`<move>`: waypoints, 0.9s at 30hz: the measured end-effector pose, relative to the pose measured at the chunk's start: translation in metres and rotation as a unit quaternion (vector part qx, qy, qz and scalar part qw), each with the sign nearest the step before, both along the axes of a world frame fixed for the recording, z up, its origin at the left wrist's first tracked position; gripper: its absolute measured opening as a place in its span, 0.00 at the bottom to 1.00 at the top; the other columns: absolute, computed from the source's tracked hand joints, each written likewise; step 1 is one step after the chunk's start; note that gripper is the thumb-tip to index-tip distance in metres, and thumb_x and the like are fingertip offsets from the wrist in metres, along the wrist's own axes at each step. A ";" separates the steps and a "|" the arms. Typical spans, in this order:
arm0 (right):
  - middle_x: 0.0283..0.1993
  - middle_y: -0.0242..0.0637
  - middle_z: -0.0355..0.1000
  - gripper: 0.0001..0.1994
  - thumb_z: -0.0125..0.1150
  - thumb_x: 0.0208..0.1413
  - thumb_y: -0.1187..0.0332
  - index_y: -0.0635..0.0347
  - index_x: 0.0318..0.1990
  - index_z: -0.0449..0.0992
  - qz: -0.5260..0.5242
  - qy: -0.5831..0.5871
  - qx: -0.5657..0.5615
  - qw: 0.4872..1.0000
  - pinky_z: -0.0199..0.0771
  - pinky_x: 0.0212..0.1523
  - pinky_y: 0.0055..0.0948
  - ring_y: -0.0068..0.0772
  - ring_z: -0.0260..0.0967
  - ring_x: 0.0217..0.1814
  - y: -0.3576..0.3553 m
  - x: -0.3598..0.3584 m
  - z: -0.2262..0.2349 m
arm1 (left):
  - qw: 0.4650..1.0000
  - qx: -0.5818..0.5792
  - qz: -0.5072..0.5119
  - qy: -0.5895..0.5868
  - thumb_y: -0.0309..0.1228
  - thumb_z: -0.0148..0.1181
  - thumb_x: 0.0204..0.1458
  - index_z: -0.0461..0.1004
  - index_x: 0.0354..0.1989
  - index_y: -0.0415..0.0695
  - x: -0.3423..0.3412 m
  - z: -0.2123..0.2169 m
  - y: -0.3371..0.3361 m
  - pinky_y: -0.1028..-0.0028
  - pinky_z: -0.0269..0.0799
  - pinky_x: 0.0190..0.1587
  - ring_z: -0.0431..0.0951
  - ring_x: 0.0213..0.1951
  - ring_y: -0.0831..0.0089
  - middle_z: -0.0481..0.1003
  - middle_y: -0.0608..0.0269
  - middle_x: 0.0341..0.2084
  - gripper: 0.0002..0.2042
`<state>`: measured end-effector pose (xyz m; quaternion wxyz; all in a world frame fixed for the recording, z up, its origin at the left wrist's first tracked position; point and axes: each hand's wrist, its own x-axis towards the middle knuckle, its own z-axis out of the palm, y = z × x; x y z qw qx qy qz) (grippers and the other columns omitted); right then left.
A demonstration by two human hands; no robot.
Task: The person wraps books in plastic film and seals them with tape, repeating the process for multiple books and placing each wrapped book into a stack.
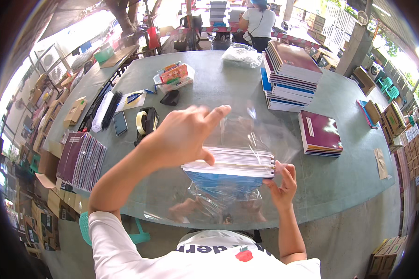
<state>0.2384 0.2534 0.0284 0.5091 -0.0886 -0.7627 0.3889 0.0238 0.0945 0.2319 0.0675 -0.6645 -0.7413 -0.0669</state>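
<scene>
Under everything: grey-green table [354,186], smooth-looking, likely easy to slide on.

On the table, wrinkled and loose: clear film [251,132]. Probably very light, limp, slippery, prone to cling or to tear on corners. Best taken by free edges and drawn flat, not poked.

Between far and near folds of film, close to the front edge: stack of books [233,163], pale page edges upward, blue cover toward the near side. Likely heavy as a block, fairly stiff, apt to fan or shear. Take by both ends, covers squeezed together.

Left hand [184,132]: grip loose, fingers spread, thumb at the page edges; contact unclear. Right hand [285,187]: curled at the right end, thumb by the corner; whether pinching film or books, impossible to make out.
</scene>
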 end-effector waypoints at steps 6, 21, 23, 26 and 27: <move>0.45 0.35 0.68 0.23 0.66 0.39 0.67 0.56 0.48 0.74 -0.054 -0.154 0.299 0.940 0.64 0.49 0.34 0.37 0.65 0.46 -0.008 0.000 0.065 | 0.896 -0.301 -0.298 -0.131 0.28 0.62 0.35 0.74 0.34 0.46 0.003 0.021 -0.045 0.63 0.68 0.45 0.71 0.44 0.64 0.73 0.61 0.34 0.13; 0.52 0.38 0.68 0.18 0.54 0.48 0.71 0.55 0.50 0.72 0.040 -0.234 0.399 0.886 0.63 0.56 0.38 0.38 0.66 0.56 -0.037 -0.019 0.065 | 0.939 -0.015 -0.311 0.147 0.30 0.60 0.36 0.76 0.20 0.46 0.024 -0.048 0.046 0.54 0.44 0.65 0.56 0.59 0.60 0.67 0.63 0.46 0.03; 0.48 0.36 0.69 0.17 0.55 0.48 0.70 0.54 0.48 0.73 0.023 -0.231 0.391 0.890 0.65 0.52 0.40 0.38 0.67 0.51 -0.042 -0.020 0.074 | 0.947 0.024 -0.283 0.146 0.31 0.62 0.35 0.76 0.22 0.46 0.026 -0.036 0.038 0.53 0.45 0.64 0.56 0.59 0.60 0.67 0.62 0.46 0.05; 0.41 0.34 0.69 0.14 0.56 0.49 0.68 0.54 0.45 0.74 0.070 -0.285 0.327 0.898 0.66 0.44 0.41 0.38 0.68 0.44 -0.035 -0.023 0.092 | 0.970 0.071 -0.223 0.060 0.32 0.65 0.32 0.76 0.25 0.46 0.009 -0.010 -0.013 0.52 0.48 0.63 0.57 0.58 0.59 0.66 0.60 0.48 0.10; 0.38 0.34 0.69 0.13 0.57 0.49 0.66 0.55 0.43 0.75 0.127 -0.339 0.266 0.893 0.65 0.42 0.41 0.38 0.67 0.41 -0.026 -0.022 0.097 | 0.977 0.079 -0.195 -0.024 0.33 0.66 0.30 0.76 0.27 0.47 0.003 -0.010 -0.026 0.51 0.49 0.63 0.57 0.58 0.57 0.66 0.59 0.49 0.12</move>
